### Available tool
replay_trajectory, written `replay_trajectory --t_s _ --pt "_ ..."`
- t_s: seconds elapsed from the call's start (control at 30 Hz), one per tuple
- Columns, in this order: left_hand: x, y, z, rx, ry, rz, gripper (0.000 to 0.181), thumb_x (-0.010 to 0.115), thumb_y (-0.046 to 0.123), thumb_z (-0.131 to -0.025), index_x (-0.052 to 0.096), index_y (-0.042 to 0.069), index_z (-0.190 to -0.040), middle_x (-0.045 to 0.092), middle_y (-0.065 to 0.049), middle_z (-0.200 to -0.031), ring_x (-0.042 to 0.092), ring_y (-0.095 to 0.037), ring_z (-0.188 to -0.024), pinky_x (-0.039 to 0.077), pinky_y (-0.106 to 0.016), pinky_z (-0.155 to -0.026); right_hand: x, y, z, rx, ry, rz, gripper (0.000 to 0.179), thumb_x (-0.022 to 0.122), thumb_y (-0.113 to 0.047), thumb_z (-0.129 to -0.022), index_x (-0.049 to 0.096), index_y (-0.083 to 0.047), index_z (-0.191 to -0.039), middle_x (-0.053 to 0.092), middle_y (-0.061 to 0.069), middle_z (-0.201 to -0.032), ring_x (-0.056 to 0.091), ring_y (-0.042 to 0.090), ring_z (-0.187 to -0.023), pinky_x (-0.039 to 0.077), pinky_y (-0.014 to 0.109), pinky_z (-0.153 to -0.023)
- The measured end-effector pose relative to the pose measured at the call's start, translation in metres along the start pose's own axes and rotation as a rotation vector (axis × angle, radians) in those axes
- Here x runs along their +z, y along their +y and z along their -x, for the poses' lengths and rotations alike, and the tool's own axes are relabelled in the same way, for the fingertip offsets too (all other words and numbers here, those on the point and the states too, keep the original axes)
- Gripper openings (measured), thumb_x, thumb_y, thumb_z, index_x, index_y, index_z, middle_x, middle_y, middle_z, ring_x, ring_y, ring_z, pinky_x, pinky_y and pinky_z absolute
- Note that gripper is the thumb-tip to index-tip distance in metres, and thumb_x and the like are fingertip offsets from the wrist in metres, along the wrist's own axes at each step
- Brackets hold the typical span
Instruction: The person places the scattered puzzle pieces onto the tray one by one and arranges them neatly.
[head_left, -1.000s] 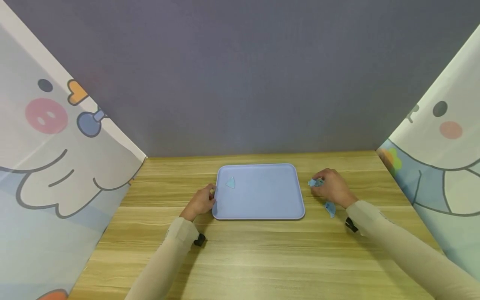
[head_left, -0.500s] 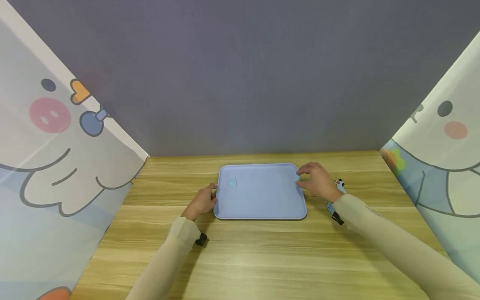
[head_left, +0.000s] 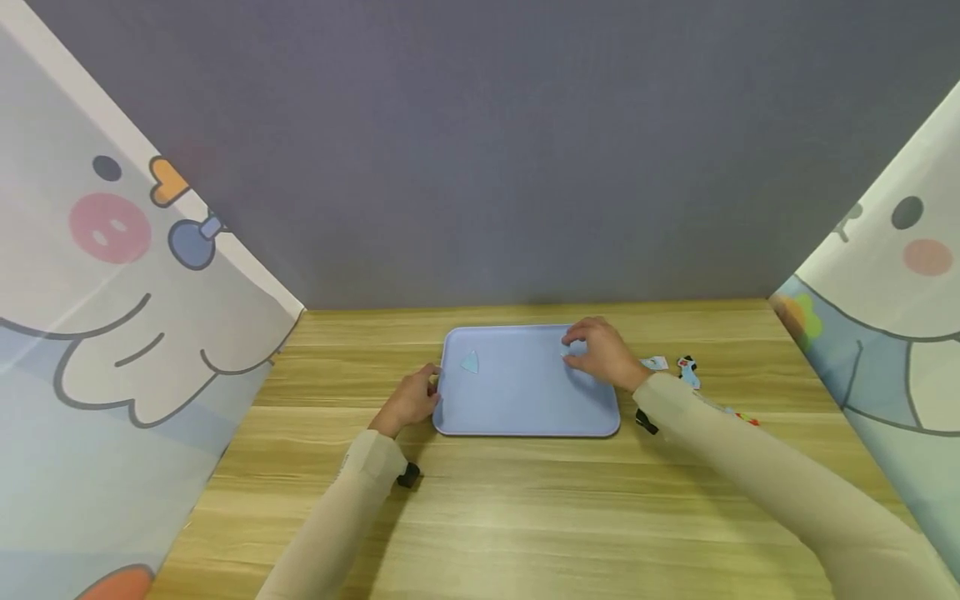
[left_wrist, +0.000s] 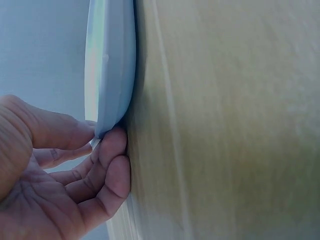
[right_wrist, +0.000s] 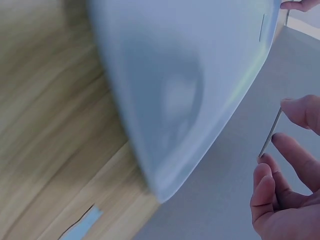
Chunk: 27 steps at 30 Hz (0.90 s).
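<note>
A pale blue tray (head_left: 528,392) lies on the wooden table. At its left rim, my left hand (head_left: 408,402) pinches the edge, thumb above and curled fingers against the outer side in the left wrist view. My right hand (head_left: 602,354) is over the tray's right part. Between thumb and fingertips it pinches a thin flat puzzle piece (right_wrist: 270,131), seen edge-on in the right wrist view; its printed face is hidden. Another light blue puzzle piece (head_left: 470,362), roughly triangular, lies in the tray's upper left.
Right of the tray, several printed puzzle pieces lie on the table (head_left: 525,517): a light blue piece (head_left: 655,363), one with black and red (head_left: 688,372), and a colourful one (head_left: 746,418) partly behind the right sleeve. A grey wall (head_left: 480,167) stands behind.
My right hand has picked up a puzzle piece from the table right of the tray and carried it left over the tray. The left hand stays at the tray's left rim.
</note>
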<state>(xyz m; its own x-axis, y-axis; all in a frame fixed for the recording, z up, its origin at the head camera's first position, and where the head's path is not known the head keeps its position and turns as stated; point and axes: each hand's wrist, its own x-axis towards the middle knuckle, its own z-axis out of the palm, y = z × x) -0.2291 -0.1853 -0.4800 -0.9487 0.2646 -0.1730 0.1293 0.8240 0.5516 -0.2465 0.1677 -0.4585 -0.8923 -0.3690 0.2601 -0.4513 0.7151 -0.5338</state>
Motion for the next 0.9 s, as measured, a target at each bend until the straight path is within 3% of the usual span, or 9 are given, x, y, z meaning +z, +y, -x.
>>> replay_trajectory --t_s 0.57,0.8,0.9 --pt "0.001 -0.001 0.002 -0.009 -0.01 -0.003 0.046 0.059 0.0 -0.09 0.044 0.0 -0.134 0.062 -0.012 -0.09 0.058 -0.018 -0.07 0.049 -0.03 -0.061 0.051 -0.036 -0.042 -0.022 -0.08 -0.036 0.023 0.08 -0.01 -0.074 0.074 -0.002 -0.094 0.064 0.01 -0.105 0.052 0.029 -0.106 0.039 0.04 -0.095" --pt "-0.001 0.001 0.0 -0.011 -0.003 -0.005 0.046 0.06 0.0 -0.089 0.045 0.0 -0.133 0.061 -0.012 -0.088 0.057 -0.019 -0.068 0.049 -0.03 -0.06 0.068 -0.048 -0.054 -0.04 -0.12 -0.058 0.02 0.079 -0.008 -0.074 0.074 -0.001 -0.092 0.065 0.009 -0.101 0.054 0.029 -0.105 0.032 0.041 -0.103" --pt "-0.001 0.001 0.0 -0.019 0.0 -0.007 0.046 0.06 0.0 -0.089 0.045 0.0 -0.133 0.061 -0.012 -0.088 0.057 -0.018 -0.069 0.049 -0.03 -0.06 0.075 -0.052 -0.058 -0.041 -0.133 -0.059 0.02 0.079 -0.008 -0.074 0.074 -0.001 -0.092 0.066 0.009 -0.1 0.053 0.029 -0.105 0.037 0.04 -0.098"
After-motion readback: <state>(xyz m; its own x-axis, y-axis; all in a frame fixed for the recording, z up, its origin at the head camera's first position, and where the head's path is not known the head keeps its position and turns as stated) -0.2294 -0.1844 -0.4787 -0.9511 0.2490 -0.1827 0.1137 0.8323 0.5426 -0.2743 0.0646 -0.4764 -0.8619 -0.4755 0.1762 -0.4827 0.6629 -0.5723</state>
